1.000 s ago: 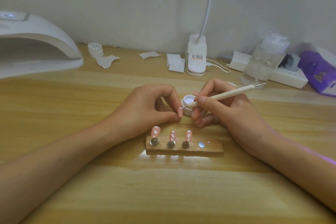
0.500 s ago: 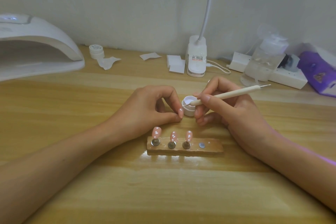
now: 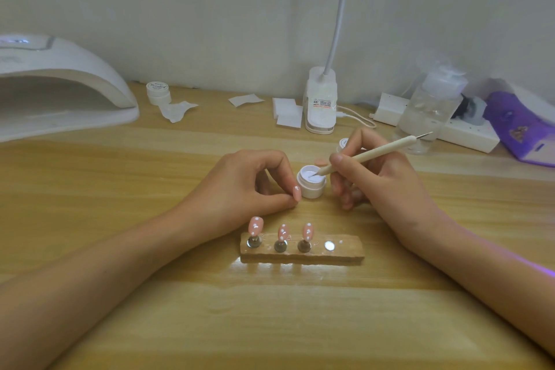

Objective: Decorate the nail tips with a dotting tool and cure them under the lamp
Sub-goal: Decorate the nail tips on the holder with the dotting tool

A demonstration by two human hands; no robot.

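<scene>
Dotting tool, gripped pen-style by right hand, dips into pot between the hands, loading paint; left hand pinches a nail tip.

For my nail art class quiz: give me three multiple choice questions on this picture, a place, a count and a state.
1. The left hand: A lies flat, B pinches a loose nail tip, C makes a fist.
2. Nail tips on the wooden holder: A two, B three, C five.
3. The dotting tool's tip is: A in the open jar, B on the holder, C in the air.
B, a pink tip sits in its pinch; B, the fourth mount is bare; A, it dips into the jar.
</scene>
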